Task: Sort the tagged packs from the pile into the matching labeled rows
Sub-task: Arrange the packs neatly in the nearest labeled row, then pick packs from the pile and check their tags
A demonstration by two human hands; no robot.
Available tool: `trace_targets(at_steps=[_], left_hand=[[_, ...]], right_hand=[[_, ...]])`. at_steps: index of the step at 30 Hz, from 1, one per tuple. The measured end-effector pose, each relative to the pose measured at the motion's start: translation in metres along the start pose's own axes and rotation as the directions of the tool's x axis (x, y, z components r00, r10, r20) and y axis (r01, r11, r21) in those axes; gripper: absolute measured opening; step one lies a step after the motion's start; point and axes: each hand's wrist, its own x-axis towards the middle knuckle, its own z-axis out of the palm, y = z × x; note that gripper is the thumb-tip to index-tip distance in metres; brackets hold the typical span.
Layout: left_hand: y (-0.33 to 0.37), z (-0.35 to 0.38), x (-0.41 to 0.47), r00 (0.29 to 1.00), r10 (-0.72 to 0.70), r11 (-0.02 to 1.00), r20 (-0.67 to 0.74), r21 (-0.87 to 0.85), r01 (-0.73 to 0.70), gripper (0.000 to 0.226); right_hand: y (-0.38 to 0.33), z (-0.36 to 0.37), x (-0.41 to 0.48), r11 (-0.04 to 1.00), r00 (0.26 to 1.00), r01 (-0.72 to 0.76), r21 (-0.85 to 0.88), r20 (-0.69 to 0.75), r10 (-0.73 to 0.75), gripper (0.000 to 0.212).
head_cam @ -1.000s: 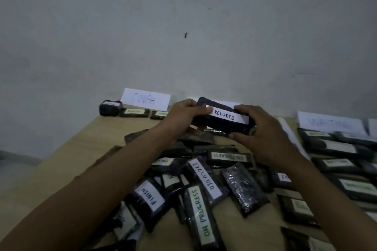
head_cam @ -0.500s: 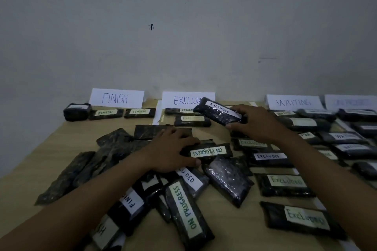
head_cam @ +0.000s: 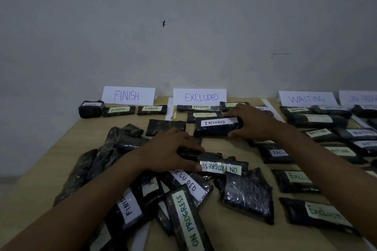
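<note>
A pile of dark wrapped packs (head_cam: 130, 171) with paper tags lies in front of me on the wooden table (head_cam: 240, 236). My right hand (head_cam: 253, 122) grips the right end of a pack tagged EXCLUDED (head_cam: 216, 127), which rests on the table in the row under the EXCLUDED sign (head_cam: 201, 97). My left hand (head_cam: 173, 151) lies on the pile, with its fingers around the left end of a pack tagged ON PROGRESS (head_cam: 222, 166). More EXCLUDED packs (head_cam: 295, 180) lie in a column nearer to me.
Upright signs stand against the wall: FINISH (head_cam: 127, 96), WAITING (head_cam: 307, 99) and a cut-off one (head_cam: 361, 98) at the right edge. Two FINISH packs (head_cam: 152, 109) lie at the back left; several WAITING packs (head_cam: 318, 120) fill the right.
My right hand has lowered the EXCLUDED pack from mid-air onto the table in its row. My left hand left that pack, dropped to the pile and closed on the ON PROGRESS pack.
</note>
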Motion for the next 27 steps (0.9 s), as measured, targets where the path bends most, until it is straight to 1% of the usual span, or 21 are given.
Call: trace_targets(at_steps=[4,6,10,14,17,20,22,24,27], left_hand=[[0.001,-0.006,-0.001,0.995,-0.011,0.992,-0.104,-0.124,-0.002,0.045],[-0.001,-0.006,-0.001,0.988,-0.023,0.991,-0.154,-0.136,0.002,0.042],[-0.008,-0.002,-0.001,0.989,-0.025,0.993,-0.145,-0.116,0.008,0.048],[-0.008,-0.002,-0.001,0.99,-0.003,0.997,-0.144,-0.083,-0.009,0.038],[-0.008,-0.002,0.0,0.987,0.007,0.997,-0.158,-0.075,-0.019,0.038],[-0.01,-0.001,0.0,0.985,-0.001,0.996,-0.173,-0.084,-0.014,0.045],[-0.01,-0.001,0.001,0.981,0.0,0.995,-0.193,-0.098,-0.019,0.044],[-0.007,0.0,0.002,0.974,0.013,0.992,-0.227,-0.116,-0.04,0.033],[0.0,-0.003,0.004,0.963,0.027,0.99,-0.267,-0.128,-0.064,0.015]], right_hand=[[-0.01,0.003,0.002,0.998,0.999,0.035,-0.046,0.042,-0.033,0.071],[-0.016,0.003,0.001,0.994,0.998,0.057,-0.089,0.043,-0.053,0.068],[-0.023,0.007,0.002,0.983,0.997,0.08,-0.164,-0.006,-0.082,0.059],[-0.021,0.015,0.005,0.98,0.997,0.074,-0.183,-0.006,-0.077,0.059],[-0.018,0.019,0.002,0.982,0.996,0.082,-0.172,-0.024,-0.087,0.058],[-0.018,0.018,-0.008,0.991,0.992,0.083,-0.101,-0.085,-0.092,0.056],[-0.023,0.013,-0.021,0.993,0.984,0.114,-0.011,-0.137,-0.114,0.048],[-0.03,0.006,-0.036,0.982,0.975,0.168,0.085,-0.16,-0.153,0.031],[-0.042,-0.003,-0.059,0.95,0.984,0.17,0.262,-0.103,-0.147,0.012]])
